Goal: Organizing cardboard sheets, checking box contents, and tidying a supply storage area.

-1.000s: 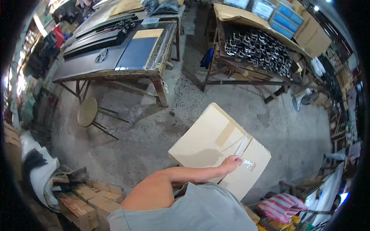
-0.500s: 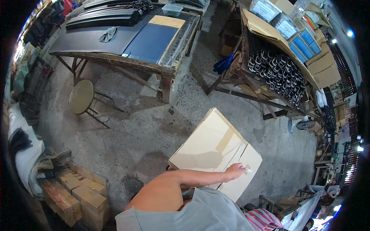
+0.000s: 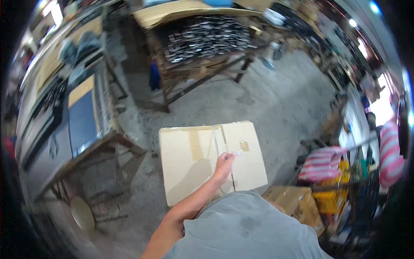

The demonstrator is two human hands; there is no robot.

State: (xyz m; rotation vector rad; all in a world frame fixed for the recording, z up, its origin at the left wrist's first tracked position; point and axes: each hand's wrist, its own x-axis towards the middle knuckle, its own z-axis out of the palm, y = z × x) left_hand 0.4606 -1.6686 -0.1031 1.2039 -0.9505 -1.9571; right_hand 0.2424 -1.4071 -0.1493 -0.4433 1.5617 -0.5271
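A closed cardboard box (image 3: 189, 159), taped along its top seam, is held in front of my grey shirt. A thin white strap (image 3: 217, 139) runs across its lid. My left hand (image 3: 224, 165) reaches over the lid from the lower left, with its fingers curled around the strap near the box's middle. The forearm lies across the near part of the lid. My right hand is hidden, with none of it showing past the shirt or the box.
A wooden workbench (image 3: 82, 125) with a dark blue sheet stands at left, a round stool (image 3: 83, 212) below it. A table loaded with dark metal parts (image 3: 207, 41) is ahead. Another cardboard box (image 3: 297, 205) and striped bags (image 3: 321, 163) sit at right on the concrete floor.
The view has swung round: the workbench has slid to the left edge and the parts table to the top middle. My left hand stays on the box's strap.
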